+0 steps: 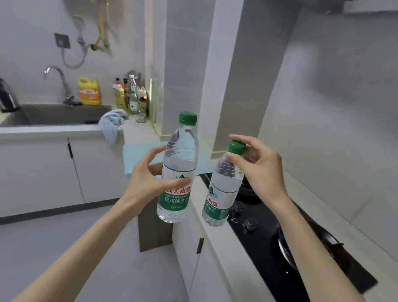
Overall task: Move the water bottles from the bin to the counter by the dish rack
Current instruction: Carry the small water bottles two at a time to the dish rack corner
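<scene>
Above the grey kitchen floor, at the corner where two runs of cabinets meet, I hold two bottles in the air. My left grip [148, 182] wraps round the middle of a clear plastic water bottle with a green cap and a green-and-red label [181, 154]. The fingers curl behind it and the thumb lies across the front at the top of the label. This bottle stands nearly upright.

My right grip [260, 170] pinches the green cap of a second clear plastic water bottle of the same kind [223, 193] between thumb and fingertips. The other fingers are loosely spread. It hangs from the cap, tilted, its base level with the edge of the pale surface [214, 242], just beside the black glass hob [269, 239]. The two bottles are near each other but apart, and neither rests on anything.

Farther off to the left lie a grey sink [53, 115] with a curved metal tap [58, 77], a yellow plastic jug [89, 91] and a crumpled pale blue cloth [112, 125].
</scene>
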`<state>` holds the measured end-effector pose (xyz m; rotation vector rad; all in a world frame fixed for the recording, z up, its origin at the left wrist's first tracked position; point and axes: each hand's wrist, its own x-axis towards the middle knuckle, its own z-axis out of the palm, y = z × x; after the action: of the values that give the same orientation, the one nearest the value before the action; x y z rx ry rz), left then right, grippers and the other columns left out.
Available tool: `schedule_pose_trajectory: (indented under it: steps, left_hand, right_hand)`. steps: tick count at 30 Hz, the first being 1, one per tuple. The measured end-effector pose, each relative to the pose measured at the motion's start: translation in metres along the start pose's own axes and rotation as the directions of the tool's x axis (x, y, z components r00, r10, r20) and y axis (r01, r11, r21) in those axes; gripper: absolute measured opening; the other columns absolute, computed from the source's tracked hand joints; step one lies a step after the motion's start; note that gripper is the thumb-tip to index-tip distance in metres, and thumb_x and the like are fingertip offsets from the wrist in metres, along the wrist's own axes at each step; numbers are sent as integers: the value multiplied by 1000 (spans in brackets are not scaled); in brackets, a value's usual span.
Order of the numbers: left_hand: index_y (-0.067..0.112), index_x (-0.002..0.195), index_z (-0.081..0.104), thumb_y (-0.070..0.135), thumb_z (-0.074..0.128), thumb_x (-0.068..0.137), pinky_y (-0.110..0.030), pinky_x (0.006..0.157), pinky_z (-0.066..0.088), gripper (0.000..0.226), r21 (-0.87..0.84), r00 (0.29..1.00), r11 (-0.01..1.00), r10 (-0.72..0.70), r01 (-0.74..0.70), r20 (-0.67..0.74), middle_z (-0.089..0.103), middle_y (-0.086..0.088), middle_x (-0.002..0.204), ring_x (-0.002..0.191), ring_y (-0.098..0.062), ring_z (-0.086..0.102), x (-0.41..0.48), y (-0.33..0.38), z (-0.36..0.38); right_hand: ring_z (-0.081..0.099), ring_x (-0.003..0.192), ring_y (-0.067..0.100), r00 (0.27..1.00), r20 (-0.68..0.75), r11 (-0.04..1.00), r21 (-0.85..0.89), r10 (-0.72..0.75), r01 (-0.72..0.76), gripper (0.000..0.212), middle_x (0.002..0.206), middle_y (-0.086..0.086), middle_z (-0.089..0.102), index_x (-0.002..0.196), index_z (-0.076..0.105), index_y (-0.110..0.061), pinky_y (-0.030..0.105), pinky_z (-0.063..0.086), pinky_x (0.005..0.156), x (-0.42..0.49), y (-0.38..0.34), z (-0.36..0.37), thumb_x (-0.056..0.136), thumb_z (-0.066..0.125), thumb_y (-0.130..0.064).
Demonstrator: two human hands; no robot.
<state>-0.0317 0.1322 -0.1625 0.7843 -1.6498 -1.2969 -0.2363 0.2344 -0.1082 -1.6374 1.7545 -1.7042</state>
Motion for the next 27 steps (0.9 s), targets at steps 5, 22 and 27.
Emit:
schedule_pose_trajectory:
  steps: [5,22,27]
  left_hand:
    - [42,116,49,9,87,59,-15,59,55,77,57,988,998,-9,18,-153,75,11,83,79,-7,73,-11,-9,-114]
    - [41,114,51,6,88,58,-19,63,56,75,119,738,985,-12,124,-675,76,7,83,80,-11,73,-51,-31,-408]
    - [43,114,50,17,88,51,-23,66,56,78,129,645,983,13,133,-764,76,9,85,82,-12,73,-34,-40,-484]
  right_hand:
    - [70,95,14,992,119,992,121,-35,21,38,102,1,73,115,68,-17,36,56,91,19,-23,118,80,75,-5]
    - [70,93,11,789,512,894,437,-339,100,37,102,3,71,117,66,-11,18,56,79,87,-111,464,81,74,-5]
    - [71,94,10,731,546,853,514,-410,94,37,104,2,73,116,68,-12,24,57,84,121,-127,560,80,76,-8]
